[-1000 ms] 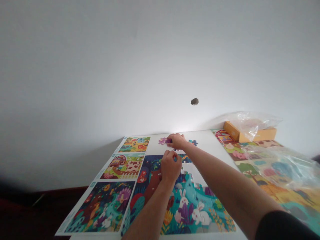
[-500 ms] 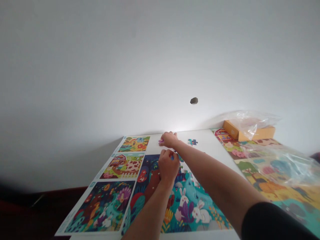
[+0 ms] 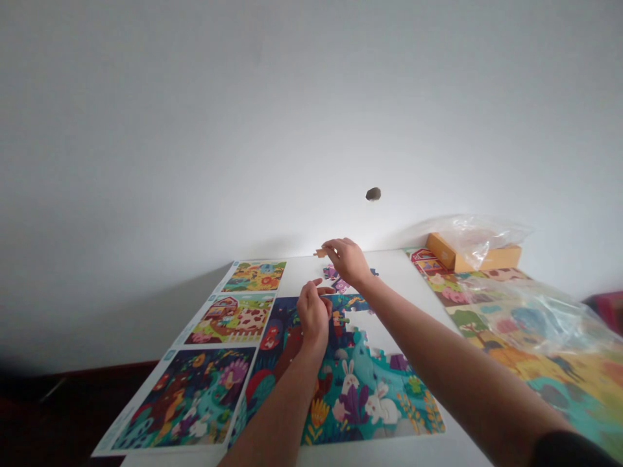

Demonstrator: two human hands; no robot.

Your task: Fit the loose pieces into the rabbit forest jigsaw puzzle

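Note:
My right hand (image 3: 348, 261) is raised above the far part of the white table, pinching a puzzle piece (image 3: 320, 253) whose plain brownish side faces me. Under it lie several loose puzzle pieces (image 3: 341, 285) with purple and dark colours. My left hand (image 3: 314, 310) is over the upper left of the partly assembled jigsaw puzzle (image 3: 353, 415), fingers apart and nothing visible in them. The puzzle shows white rabbits, purple leaves and a dark forest. Its upper right has a stepped edge where the white table (image 3: 382, 336) shows. My right forearm hides part of that side.
To the left lies a picture sheet (image 3: 192, 344) with three printed scenes. On the right are another colourful puzzle (image 3: 491, 337), an orange box (image 3: 506, 257) and clear plastic bags (image 3: 549, 318). A white wall (image 3: 243, 130) with a hole (image 3: 373, 194) rises behind the table.
My right hand has lifted off the table with a puzzle piece, uncovering loose pieces. My left hand has shifted slightly left and its fingers have spread. The camera view has moved a little.

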